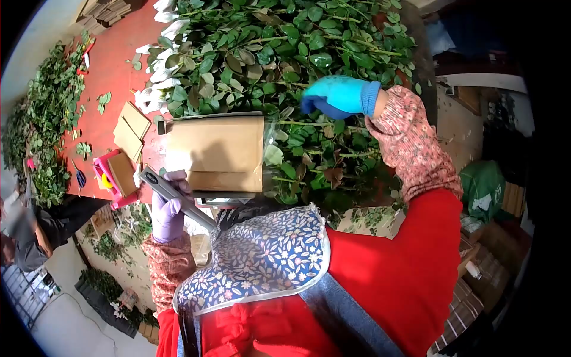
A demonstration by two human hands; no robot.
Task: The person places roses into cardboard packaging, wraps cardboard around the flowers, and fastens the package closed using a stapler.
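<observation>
My left hand (pixel 170 205), in a purple glove, is wrapped round a long grey tool (pixel 178 198) that looks like a stapler. Just beyond it lies a flat brown cardboard piece (pixel 215 153) in a dark-edged holder, with a shadow on it. My right hand (pixel 339 97), in a turquoise and blue glove, is over the leafy green stems (pixel 309 50), its fingers curled downward. What those fingers hold, if anything, is hidden.
White wrappings (pixel 159 80) line the stems' left end. Cardboard pieces (pixel 132 128), a pink holder (pixel 113 175) and scissors (pixel 79 174) lie on the red table (pixel 113 65). More foliage (pixel 50 119) lies far left, near another person (pixel 35 238). A green bag (pixel 482 189) stands right.
</observation>
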